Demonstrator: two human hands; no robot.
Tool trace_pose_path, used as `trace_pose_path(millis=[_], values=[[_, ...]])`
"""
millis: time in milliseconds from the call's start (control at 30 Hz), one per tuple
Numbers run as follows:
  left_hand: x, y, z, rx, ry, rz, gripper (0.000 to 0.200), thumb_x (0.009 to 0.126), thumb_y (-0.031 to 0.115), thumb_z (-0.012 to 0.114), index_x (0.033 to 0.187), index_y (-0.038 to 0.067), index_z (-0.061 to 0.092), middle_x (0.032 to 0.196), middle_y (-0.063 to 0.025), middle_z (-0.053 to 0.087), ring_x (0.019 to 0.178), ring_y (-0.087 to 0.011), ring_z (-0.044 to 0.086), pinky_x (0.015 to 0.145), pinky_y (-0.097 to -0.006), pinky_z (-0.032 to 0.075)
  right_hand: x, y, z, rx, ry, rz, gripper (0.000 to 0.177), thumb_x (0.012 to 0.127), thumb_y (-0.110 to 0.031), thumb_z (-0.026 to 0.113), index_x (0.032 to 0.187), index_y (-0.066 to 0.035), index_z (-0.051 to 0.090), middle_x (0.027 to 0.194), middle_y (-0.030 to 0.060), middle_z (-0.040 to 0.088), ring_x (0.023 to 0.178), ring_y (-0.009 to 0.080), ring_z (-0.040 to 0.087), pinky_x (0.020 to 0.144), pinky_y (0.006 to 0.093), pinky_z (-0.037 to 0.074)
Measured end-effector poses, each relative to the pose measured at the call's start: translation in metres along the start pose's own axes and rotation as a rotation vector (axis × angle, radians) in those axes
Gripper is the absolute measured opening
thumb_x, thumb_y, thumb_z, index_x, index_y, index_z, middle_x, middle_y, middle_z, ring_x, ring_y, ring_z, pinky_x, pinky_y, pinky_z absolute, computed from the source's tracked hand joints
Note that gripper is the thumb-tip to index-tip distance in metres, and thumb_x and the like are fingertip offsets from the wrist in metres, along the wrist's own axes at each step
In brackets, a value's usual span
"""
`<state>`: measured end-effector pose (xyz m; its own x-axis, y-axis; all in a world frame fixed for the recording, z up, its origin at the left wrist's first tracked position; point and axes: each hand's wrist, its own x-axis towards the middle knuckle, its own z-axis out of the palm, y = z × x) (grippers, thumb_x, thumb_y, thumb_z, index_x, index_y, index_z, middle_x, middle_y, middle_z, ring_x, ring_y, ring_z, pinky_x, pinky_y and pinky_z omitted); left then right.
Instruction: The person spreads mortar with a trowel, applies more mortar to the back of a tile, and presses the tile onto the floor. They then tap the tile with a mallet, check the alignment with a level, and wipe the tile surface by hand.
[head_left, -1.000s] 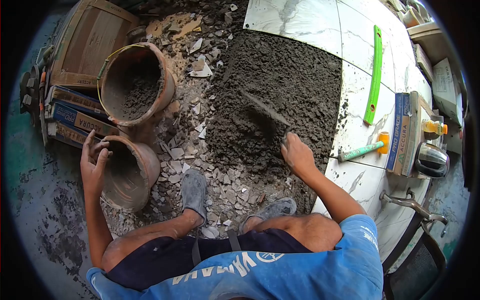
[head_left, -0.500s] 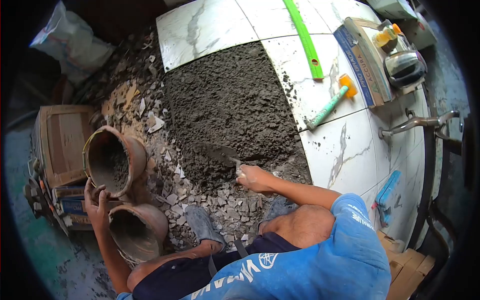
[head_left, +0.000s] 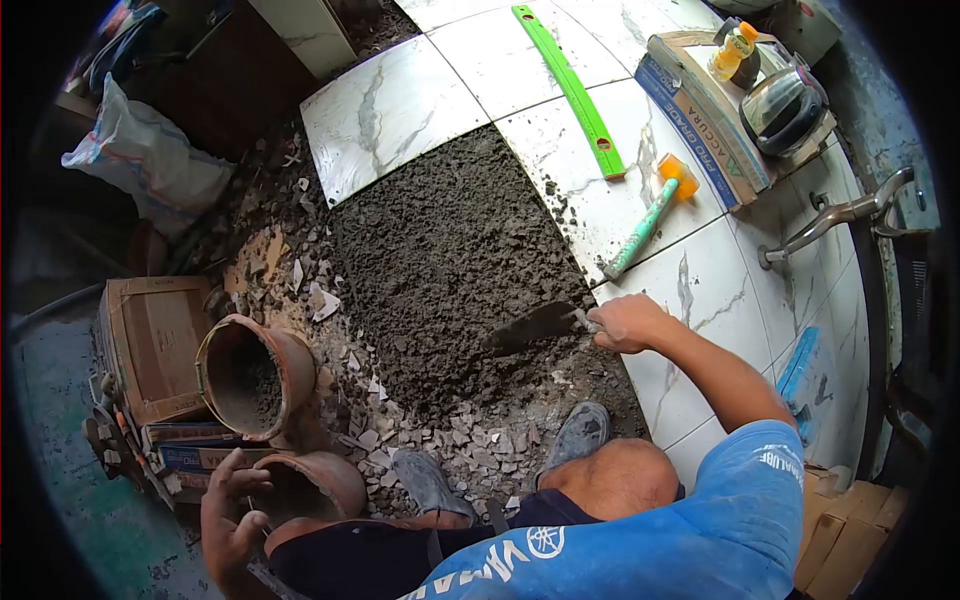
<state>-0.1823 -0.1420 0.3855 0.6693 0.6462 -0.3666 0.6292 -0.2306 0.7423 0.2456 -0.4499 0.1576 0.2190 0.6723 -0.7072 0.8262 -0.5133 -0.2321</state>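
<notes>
My right hand (head_left: 628,323) is closed around the handle of a trowel (head_left: 538,328). The trowel's dark blade lies against the bed of grey mortar (head_left: 450,250), near its right edge. My left hand (head_left: 232,510) is at the lower left with curved fingers apart, beside the rim of the lower bucket (head_left: 335,482). Part of that bucket is hidden behind the hand and my leg. Just above it a second bucket (head_left: 285,385), tilted, holds some grey mortar.
White marbled tiles (head_left: 400,100) border the mortar at the back and right. On them lie a green spirit level (head_left: 570,90), a mallet (head_left: 650,215) and a tile box (head_left: 700,130) carrying a bottle (head_left: 735,50). Tile shards (head_left: 490,445) surround my feet. Cardboard boxes (head_left: 155,340) stand left, a white sack (head_left: 150,160) behind.
My right hand has moved right with the trowel, whose blade has shifted toward the mortar's right side. My left hand has dropped from the upper bucket's rim to the lower bucket. The view has shifted.
</notes>
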Motion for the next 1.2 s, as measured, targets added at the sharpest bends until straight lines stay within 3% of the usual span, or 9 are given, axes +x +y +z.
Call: trace_pose_path(millis=[167, 300, 700, 800, 867, 933, 1033, 1100, 1200], values=[[-0.007, -0.002, 0.019, 0.060, -0.040, -0.055, 0.090, 0.074, 0.050, 0.076, 0.138, -0.004, 0.042, 0.106, -0.0175, 0.066, 0.104, -0.0247, 0.062, 0.091, -0.0350, 0.047, 0.074, 0.053, -0.052, -0.349, -0.002, -0.085, 0.044, 0.086, -0.057, 0.055, 0.101, -0.018, 0.069, 0.088, 0.0124, 0.070, 0.085, 0.0307, 0.068, 0.072, 0.0447, 0.054], [-0.015, 0.005, 0.030, -0.034, 0.041, -0.154, 0.088, 0.074, 0.043, 0.076, 0.139, -0.005, 0.040, 0.106, -0.0179, 0.065, 0.099, -0.0245, 0.063, 0.090, -0.0352, 0.048, 0.140, 0.071, -0.113, -0.404, 0.080, -0.115, 0.043, 0.087, -0.055, 0.054, 0.109, -0.021, 0.069, 0.093, 0.0116, 0.070, 0.088, 0.0312, 0.068, 0.073, 0.0446, 0.054], [-0.069, 0.003, 0.033, 0.006, 0.328, -0.418, 0.086, 0.081, 0.048, 0.070, 0.143, -0.002, 0.036, 0.106, -0.0123, 0.061, 0.095, -0.0217, 0.060, 0.086, -0.0349, 0.048, 0.264, 0.083, -0.216, -0.213, 0.279, -0.129, 0.047, 0.095, -0.045, 0.046, 0.107, -0.003, 0.065, 0.097, 0.0190, 0.067, 0.094, 0.0336, 0.064, 0.081, 0.0454, 0.051], [-0.082, 0.010, 0.031, -0.009, 0.360, -0.469, 0.084, 0.081, 0.045, 0.070, 0.141, -0.003, 0.038, 0.106, -0.0133, 0.061, 0.095, -0.0222, 0.060, 0.086, -0.0354, 0.048, 0.244, 0.053, -0.178, 0.246, 0.044, -0.035, 0.051, 0.099, -0.043, 0.040, 0.097, 0.004, 0.061, 0.078, 0.0150, 0.061, 0.067, 0.0223, 0.060, 0.060, 0.0400, 0.054], [-0.092, 0.018, 0.026, -0.023, 0.381, -0.480, 0.081, 0.081, 0.041, 0.071, 0.140, -0.004, 0.039, 0.107, -0.0143, 0.060, 0.096, -0.0226, 0.059, 0.088, -0.0355, 0.048, 0.221, 0.027, -0.139, 0.464, -0.133, -0.042, 0.047, 0.101, -0.036, 0.037, 0.092, 0.005, 0.059, 0.074, 0.0139, 0.057, 0.067, 0.0239, 0.059, 0.066, 0.0416, 0.052], [-0.092, 0.016, 0.016, -0.054, 0.421, -0.471, 0.081, 0.081, 0.041, 0.071, 0.141, -0.003, 0.039, 0.107, -0.0143, 0.060, 0.097, -0.0226, 0.059, 0.088, -0.0356, 0.047, 0.185, -0.002, -0.100, 0.182, -0.237, -0.197, 0.047, 0.102, -0.034, 0.032, 0.096, 0.002, 0.063, 0.072, 0.0143, 0.056, 0.067, 0.0250, 0.060, 0.071, 0.0446, 0.051], [-0.101, 0.002, 0.000, -0.086, 0.421, -0.461, 0.079, 0.082, 0.039, 0.071, 0.141, -0.002, 0.039, 0.107, -0.0135, 0.060, 0.098, -0.0221, 0.059, 0.089, -0.0357, 0.047, 0.139, -0.036, -0.089, 0.355, -0.424, -0.118, 0.051, 0.099, -0.042, 0.042, 0.088, 0.005, 0.060, 0.074, 0.0156, 0.059, 0.068, 0.0226, 0.056, 0.069, 0.0401, 0.047], [-0.093, -0.019, -0.014, -0.046, 0.428, -0.454, 0.073, 0.083, 0.036, 0.069, 0.140, -0.001, 0.041, 0.108, -0.0123, 0.060, 0.100, -0.0207, 0.059, 0.088, -0.0349, 0.047, 0.124, -0.052, -0.089, 0.366, -0.285, -0.162, 0.052, 0.098, -0.044, 0.045, 0.090, 0.006, 0.058, 0.079, 0.0186, 0.061, 0.073, 0.0271, 0.060, 0.072, 0.0420, 0.046], [-0.073, -0.065, -0.034, -0.030, 0.369, -0.413, 0.064, 0.085, 0.032, 0.067, 0.136, 0.000, 0.045, 0.109, -0.0107, 0.061, 0.102, -0.0182, 0.057, 0.090, -0.0320, 0.045, 0.099, -0.080, -0.111, 0.305, 0.216, -0.155, 0.043, 0.099, -0.039, 0.043, 0.097, 0.004, 0.052, 0.090, 0.0257, 0.062, 0.084, 0.0401, 0.060, 0.074, 0.0455, 0.045]])
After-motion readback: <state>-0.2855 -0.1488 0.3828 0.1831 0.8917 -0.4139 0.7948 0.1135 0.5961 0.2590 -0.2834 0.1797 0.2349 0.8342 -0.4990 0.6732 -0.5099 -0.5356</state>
